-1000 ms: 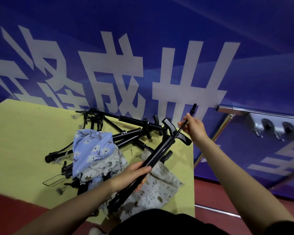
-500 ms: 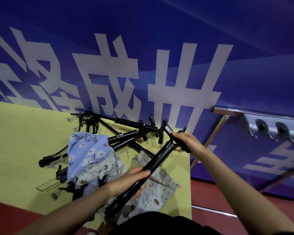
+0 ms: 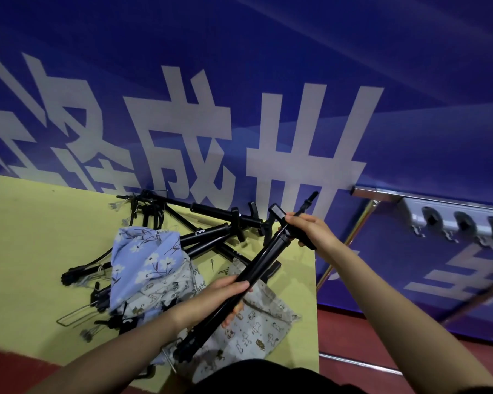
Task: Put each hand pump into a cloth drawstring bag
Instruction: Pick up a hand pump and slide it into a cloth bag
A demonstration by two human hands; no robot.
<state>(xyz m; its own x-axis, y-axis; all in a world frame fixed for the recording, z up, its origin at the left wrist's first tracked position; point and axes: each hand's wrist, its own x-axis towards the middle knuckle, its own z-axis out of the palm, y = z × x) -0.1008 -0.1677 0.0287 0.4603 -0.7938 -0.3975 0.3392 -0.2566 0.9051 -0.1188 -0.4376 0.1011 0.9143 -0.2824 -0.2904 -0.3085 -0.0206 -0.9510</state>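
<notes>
A black hand pump (image 3: 256, 268) is held slanted above the yellow table (image 3: 34, 237), its foot end toward 7 o'clock and its handle end toward 1 o'clock. The barrel is gripped at mid-length by the left hand (image 3: 225, 297), fingers curled round it. The T-handle end is clasped by the right hand (image 3: 308, 228), and a thin black hose tip (image 3: 309, 199) is seen projecting past the knuckles toward 1 o'clock. The hands are well apart along the pump.

Beneath the barrel, a cream cloth bag with small animal prints (image 3: 251, 328) is laid flat at the table's 5 o'clock corner. At 9 o'clock from it, a blue floral bag (image 3: 143, 260) is draped over further pumps (image 3: 211, 220), which are piled crosswise toward 12 o'clock against the blue wall banner (image 3: 268, 81).
</notes>
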